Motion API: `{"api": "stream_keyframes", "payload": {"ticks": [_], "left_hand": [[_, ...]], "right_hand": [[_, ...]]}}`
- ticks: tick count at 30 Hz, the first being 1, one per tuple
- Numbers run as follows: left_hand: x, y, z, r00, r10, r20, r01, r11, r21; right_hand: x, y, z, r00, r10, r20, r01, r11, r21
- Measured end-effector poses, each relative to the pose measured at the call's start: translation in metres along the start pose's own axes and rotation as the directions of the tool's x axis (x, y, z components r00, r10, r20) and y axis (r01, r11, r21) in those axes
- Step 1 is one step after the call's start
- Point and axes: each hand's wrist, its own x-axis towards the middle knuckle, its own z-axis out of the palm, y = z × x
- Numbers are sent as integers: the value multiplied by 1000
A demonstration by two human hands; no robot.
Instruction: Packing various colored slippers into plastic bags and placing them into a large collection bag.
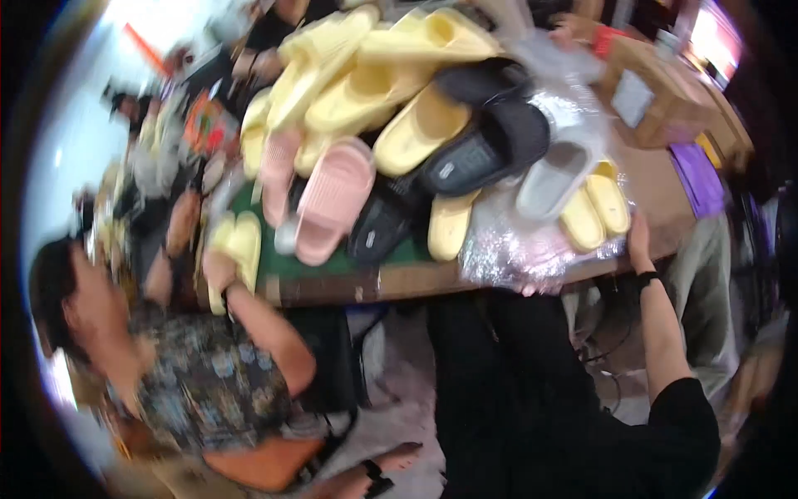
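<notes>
My right hand (638, 243), a dark band on its wrist, is at the table's front right edge. It lies right beside a pair of pale yellow slippers (595, 209) and crinkled clear plastic (511, 254). Its fingers are blurred, so whether they grip the plastic or a slipper is unclear. My left hand does not show. A light grey slipper (555, 179) rests just left of the yellow pair. Further left are black slippers (486, 150), pink slippers (335, 200) and a heap of yellow slippers (366, 79).
At the left a seated co-worker in a patterned shirt (212, 378) has a hand on a yellow pair (237, 245). A cardboard box (657, 91) and a purple packet (698, 179) are at the right. Another person's hand (573, 29) appears at the far side.
</notes>
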Motion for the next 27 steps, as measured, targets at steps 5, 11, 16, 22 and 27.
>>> {"api": "stream_keyframes", "payload": {"ticks": [5, 11, 16, 22, 27], "left_hand": [[-51, -2, 143, 958, 199, 206, 8, 700, -714], [-51, -6, 213, 941, 335, -40, -173, 377, -910], [-53, -24, 175, 907, 209, -365, -402, 686, -607], [-115, 13, 101, 416, 286, -863, -770, 616, -167], [-130, 22, 97, 304, 428, -851, -883, 462, -83]], "right_hand": [[30, 45, -18, 985, -91, 144, 99, 994, -54], [54, 79, -5, 988, -109, 111, 125, 980, -153], [42, 57, 7, 988, -151, -4, 147, 966, -215], [48, 68, -8, 995, -86, -59, 79, 991, -107], [24, 56, 7, 994, -35, -104, 38, 999, 31]]}}
